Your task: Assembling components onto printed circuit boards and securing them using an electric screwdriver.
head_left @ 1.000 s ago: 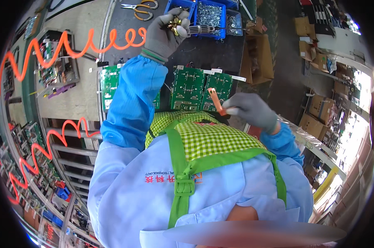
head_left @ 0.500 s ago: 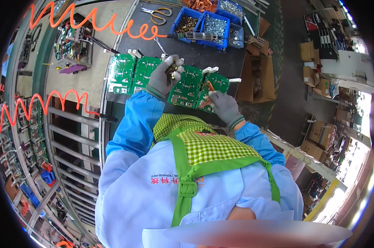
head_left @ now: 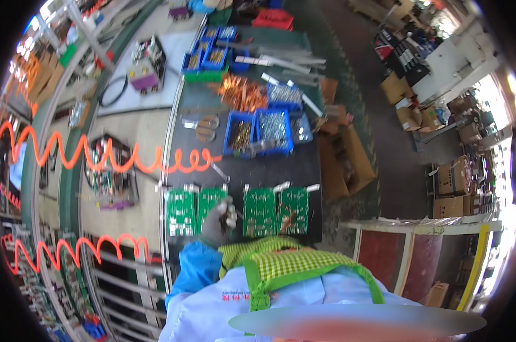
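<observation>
There they were, four green circuit boards (head_left: 259,212) in a row on the dark workbench (head_left: 258,174), just below the middle of the frame! A copper-coloured piece (head_left: 288,220) lay on the rightmost one. Your gloved left hand (head_left: 216,223) was over the second board from the left, covering its lower right part, fingers curled upward; blur kept me from telling what, if anything, they gripped. Your right hand was out of view, so I couldn't tell its grip either. Just above the boards lay a thin metal tool (head_left: 219,171). Farther up, one blue bin (head_left: 227,138) held brass-coloured hardware; touching it, another held silver pieces. Scissors (head_left: 206,128) lay to their left, a copper-coloured heap (head_left: 241,93) above them, and an orange coiled hose (head_left: 121,162) looped in from the left edge.
</observation>
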Demonstrator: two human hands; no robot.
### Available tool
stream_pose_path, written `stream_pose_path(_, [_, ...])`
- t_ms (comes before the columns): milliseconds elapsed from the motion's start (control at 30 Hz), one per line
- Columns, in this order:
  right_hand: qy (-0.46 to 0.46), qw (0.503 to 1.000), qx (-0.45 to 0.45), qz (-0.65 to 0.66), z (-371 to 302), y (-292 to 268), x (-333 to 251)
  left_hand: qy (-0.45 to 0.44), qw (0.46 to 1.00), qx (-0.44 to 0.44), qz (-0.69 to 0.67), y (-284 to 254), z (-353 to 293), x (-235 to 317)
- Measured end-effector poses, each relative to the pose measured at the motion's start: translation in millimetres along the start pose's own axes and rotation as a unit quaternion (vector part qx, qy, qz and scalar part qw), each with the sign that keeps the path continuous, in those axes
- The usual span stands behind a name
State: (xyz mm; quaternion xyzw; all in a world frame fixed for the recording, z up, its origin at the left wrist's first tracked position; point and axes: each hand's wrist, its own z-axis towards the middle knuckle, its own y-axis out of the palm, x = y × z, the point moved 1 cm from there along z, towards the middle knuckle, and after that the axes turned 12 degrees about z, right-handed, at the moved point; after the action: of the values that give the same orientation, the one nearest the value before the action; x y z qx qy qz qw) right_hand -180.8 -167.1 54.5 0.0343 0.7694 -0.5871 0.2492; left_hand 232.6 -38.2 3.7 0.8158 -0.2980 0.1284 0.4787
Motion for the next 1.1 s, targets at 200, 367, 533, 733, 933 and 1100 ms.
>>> stream_pose_path(200, [0.069, 0.997, 0.016, 0.004, -9.9, -17.9, 26.5, -0.082, 0.994, -0.064, 0.037, 27.5, 25.9, 6.0])
stream_pose_path(367, [0.114, 0.993, -0.004, 0.010, -20.2, -22.7, 44.8, -0.081, 0.992, -0.055, 0.075, 51.5, 33.0, 7.5])
stream_pose_path(533, [0.159, 0.985, -0.067, 0.012, -36.1, -10.6, 52.7, -0.090, 0.993, -0.053, 0.056, 46.5, 24.4, -4.0])
stream_pose_path(733, [0.217, 0.956, -0.195, 0.001, -67.1, 6.0, 62.9, -0.062, 0.996, -0.010, 0.063, 17.6, 12.4, -20.3])
stream_pose_path(933, [0.265, 0.898, -0.349, -0.024, -106.1, 17.3, 66.5, -0.061, 0.997, 0.029, 0.027, 20.6, 13.4, -16.1])
stream_pose_path(1100, [0.298, 0.855, -0.422, -0.040, -96.2, 19.9, 72.1, -0.052, 0.997, 0.048, -0.002, 8.8, 15.8, -18.4])
